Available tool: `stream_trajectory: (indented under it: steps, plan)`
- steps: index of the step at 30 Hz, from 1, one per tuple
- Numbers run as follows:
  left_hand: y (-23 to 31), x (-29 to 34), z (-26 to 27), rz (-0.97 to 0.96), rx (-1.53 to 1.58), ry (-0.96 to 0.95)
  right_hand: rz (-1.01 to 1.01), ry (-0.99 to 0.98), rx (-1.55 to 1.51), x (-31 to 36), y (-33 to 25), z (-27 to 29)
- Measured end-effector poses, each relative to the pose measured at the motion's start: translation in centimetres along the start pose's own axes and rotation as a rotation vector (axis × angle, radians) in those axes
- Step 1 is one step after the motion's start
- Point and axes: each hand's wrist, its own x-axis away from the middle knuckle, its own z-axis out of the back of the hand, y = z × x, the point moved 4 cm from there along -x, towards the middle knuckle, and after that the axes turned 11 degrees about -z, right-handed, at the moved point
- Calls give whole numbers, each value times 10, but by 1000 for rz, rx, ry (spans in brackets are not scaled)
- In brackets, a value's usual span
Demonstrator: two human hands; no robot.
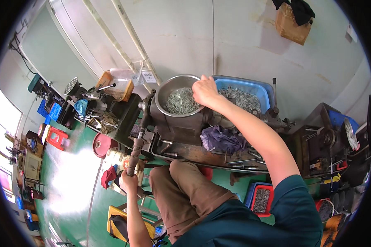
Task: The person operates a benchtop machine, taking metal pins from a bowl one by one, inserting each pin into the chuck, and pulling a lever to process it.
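Observation:
My left hand (128, 181) is wrapped round the lower end of a long lever (135, 156) bound in brown wrapping, which slopes down from the left side of the machine. My right hand (205, 91) is at the right edge of a round steel bowl (163, 88). Its fingers are curled together, and whatever they may hold is hidden. Many small shiny metal pins (181, 101) fill the bowl's bottom. The bowl rests on top of the dark machine body (177, 129). Behind my right wrist stands a blue plastic tray (264, 91) with more small metal parts.
A crumpled purple cloth (222, 139) lies on the machine bed, near several hand tools (245, 166). A red bin (269, 206) of small parts stands on the floor to the right. Another machine (101, 105) is at the left, and a red stool (103, 145) stands below it.

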Motion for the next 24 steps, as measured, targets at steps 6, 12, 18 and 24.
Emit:
stream_trajectory:
  steps: [6,12,18,24]
  plan:
    - [-1,0,0,16,15,-2,-44,-148,103,-6,-18,-12]
    - [1,-1,2,11,-6,-10,-64,29,-125,-15,-6,-6]
    - [2,-1,4,7,20,7,-312,80,-711,-12,67,5]
    - [1,-1,2,17,15,4,-387,-240,-788,35,103,-65]
